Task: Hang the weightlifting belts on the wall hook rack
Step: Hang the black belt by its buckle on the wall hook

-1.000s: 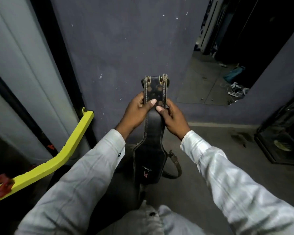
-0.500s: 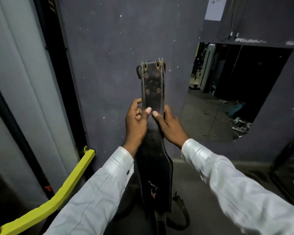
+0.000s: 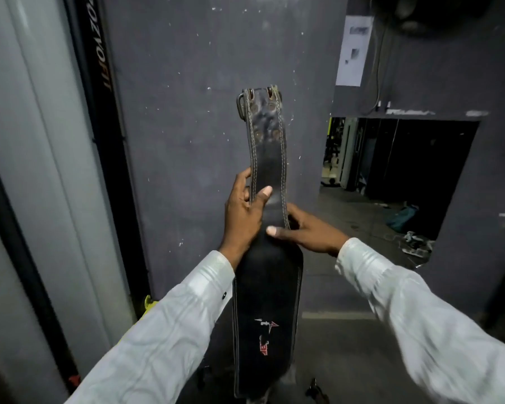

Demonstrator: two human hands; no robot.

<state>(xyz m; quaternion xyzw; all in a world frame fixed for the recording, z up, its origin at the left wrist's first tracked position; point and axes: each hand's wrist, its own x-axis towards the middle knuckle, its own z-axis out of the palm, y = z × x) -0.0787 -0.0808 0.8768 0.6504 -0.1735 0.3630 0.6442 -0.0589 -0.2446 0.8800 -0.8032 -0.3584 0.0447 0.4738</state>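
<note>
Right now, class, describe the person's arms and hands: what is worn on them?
Long, pale white, slightly shiny sleeves cover both arms: the left sleeve carries a small dark button near its cuff, the right sleeve shows none. The left hand and right hand are bare: no gloves or rings visible.

A black leather weightlifting belt (image 3: pixel 267 287) with pale stitching stands upright against the dark wall. Its narrow, worn buckle end with rivets points up. The wide padded part, bearing a small red and white logo, hangs below.
</note>
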